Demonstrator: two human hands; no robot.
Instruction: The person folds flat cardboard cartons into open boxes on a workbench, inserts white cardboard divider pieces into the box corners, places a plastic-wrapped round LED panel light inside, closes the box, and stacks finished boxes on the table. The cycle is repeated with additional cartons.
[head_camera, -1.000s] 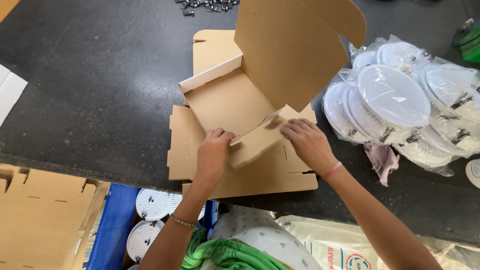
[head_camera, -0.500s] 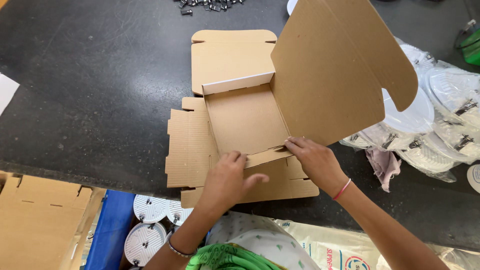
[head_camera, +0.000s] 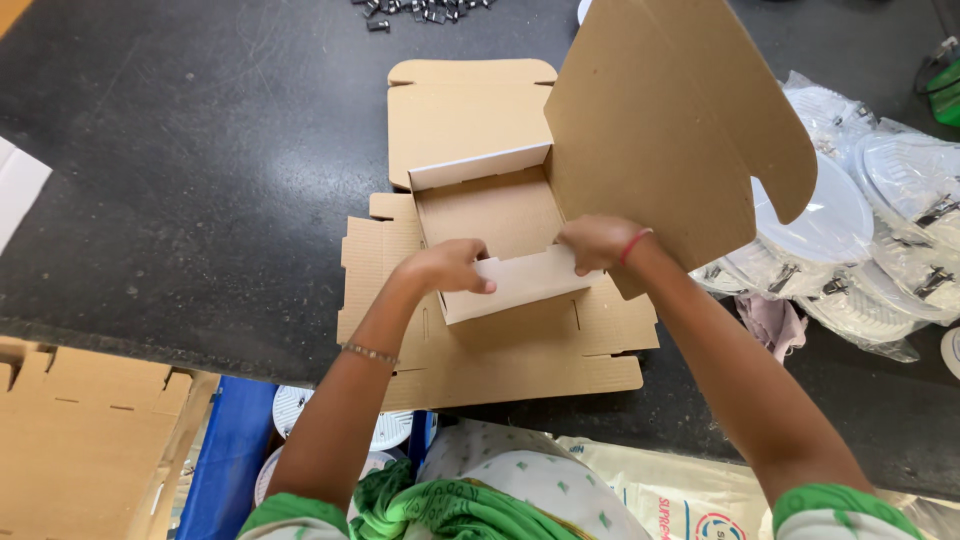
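A brown die-cut cardboard box lies half folded on the dark counter. Its big lid flap stands upright on the right. My left hand and my right hand both grip the near wall flap, which is raised along the front of the box tray. The far wall stands up too. Flat outer flaps spread beneath the box towards me.
White round lamp fittings in clear plastic bags are piled at the right. Small metal clips lie at the counter's far edge. Flat cardboard blanks sit lower left, beside a blue bin holding round white parts.
The near wall flap has been lifted from flat to upright. Both hands have moved further in over the box tray, and the lid flap stands more to the right.
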